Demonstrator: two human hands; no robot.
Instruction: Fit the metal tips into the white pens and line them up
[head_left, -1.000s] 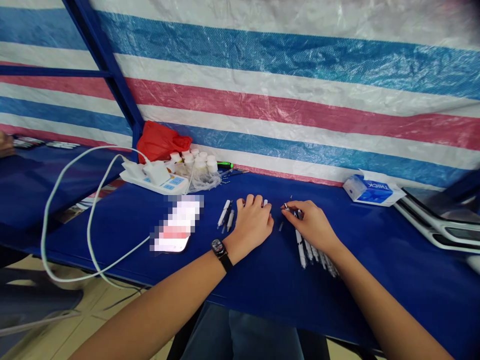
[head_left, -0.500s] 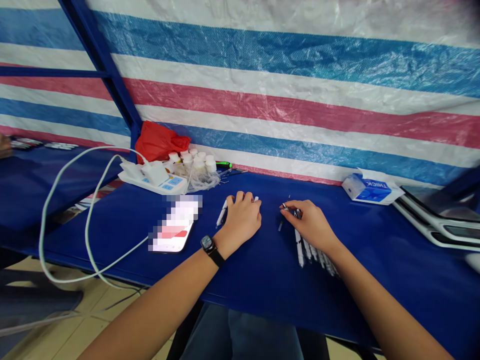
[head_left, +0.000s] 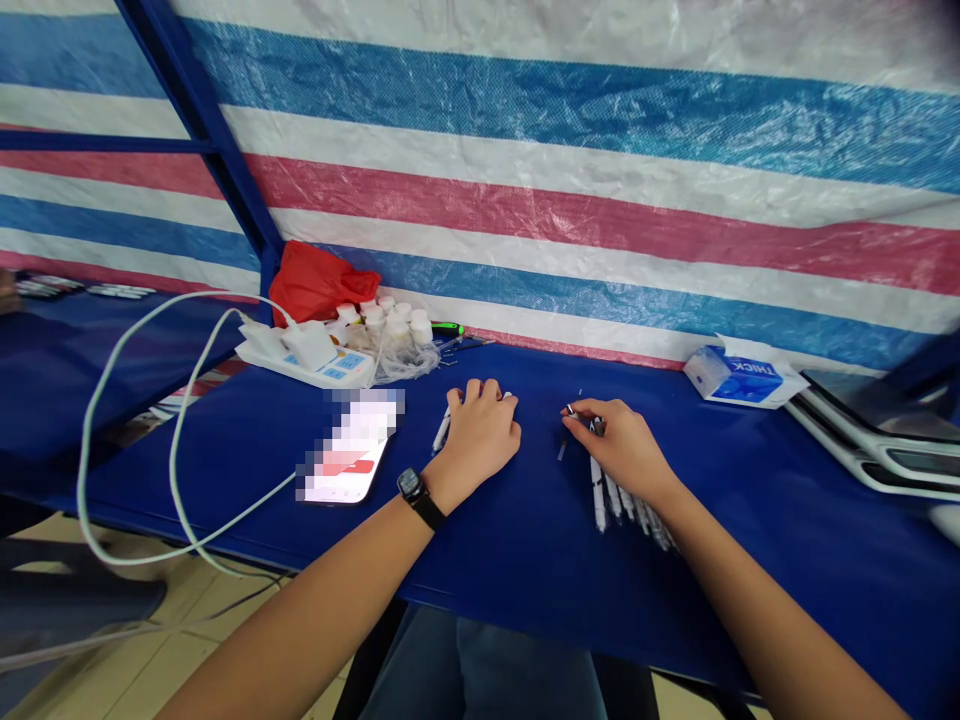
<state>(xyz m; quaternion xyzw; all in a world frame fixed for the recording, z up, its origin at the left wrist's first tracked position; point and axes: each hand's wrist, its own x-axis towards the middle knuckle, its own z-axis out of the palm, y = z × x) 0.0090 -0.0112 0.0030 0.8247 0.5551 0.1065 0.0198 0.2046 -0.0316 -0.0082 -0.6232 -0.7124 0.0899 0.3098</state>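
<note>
My left hand (head_left: 480, 428), with a black watch on its wrist, lies palm down on the blue table with its fingers curled. A white pen (head_left: 442, 432) pokes out on its left side, and the tip of another white pen (head_left: 510, 396) shows past the index finger; the fingertips are hidden. My right hand (head_left: 615, 440) pinches a small black-and-white pen part (head_left: 573, 411) between thumb and index finger. Below that hand lies a row of several white pens (head_left: 598, 498), partly covered by it. A short thin clear piece (head_left: 562, 450) lies left of the right hand.
A phone (head_left: 352, 445) lies left of my left hand, its white cable looping from a power strip (head_left: 330, 368). Behind are small white bottles (head_left: 401, 325) and a red bag (head_left: 319, 285). A blue-and-white box (head_left: 739, 375) and stacked white-rimmed devices (head_left: 877, 440) stand at right.
Both hands keep almost the same place. The left hand has shifted very slightly left. The right hand still pinches the small part, its fingertips a touch farther right.
</note>
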